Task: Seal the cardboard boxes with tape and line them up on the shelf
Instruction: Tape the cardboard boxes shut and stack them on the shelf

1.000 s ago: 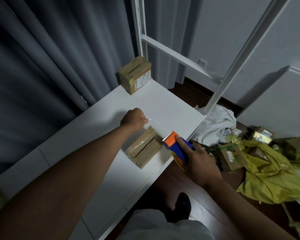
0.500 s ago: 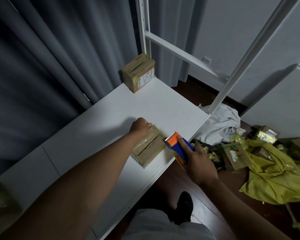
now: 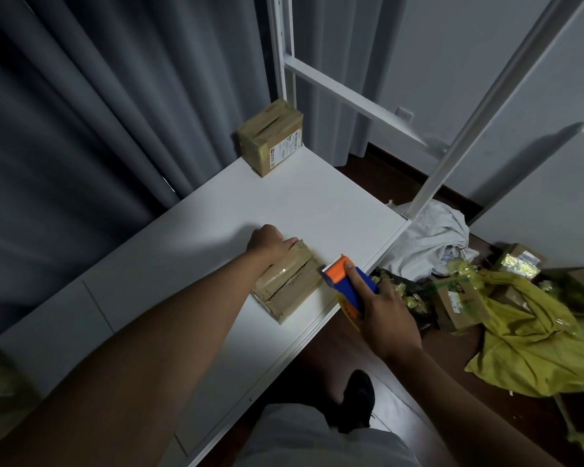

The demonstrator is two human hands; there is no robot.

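Observation:
A flat taped cardboard box [image 3: 292, 286] lies on the white shelf board [image 3: 304, 203] near its front edge. My left hand [image 3: 271, 242] grips the box's far end, fingers over its top edge. My right hand [image 3: 383, 310] holds an orange and blue tape dispenser [image 3: 346, 276] just right of the box, its toothed head close to the box's near right corner. A second, taller taped box [image 3: 272, 136] with a white label stands at the shelf's far corner by the curtain.
White shelf uprights [image 3: 486, 109] and a crossbar rise at the right end. On the dark floor to the right lie a white cloth [image 3: 429, 237], yellow bags [image 3: 536, 335] and more small cardboard boxes [image 3: 455, 303]. Grey curtains [image 3: 81, 112] hang behind the shelf. My foot [image 3: 358, 396] stands below the shelf edge.
My left hand moved from the bare shelf down onto the far end of the flat box and took hold of it. The tape dispenser in my right hand stayed beside the box.

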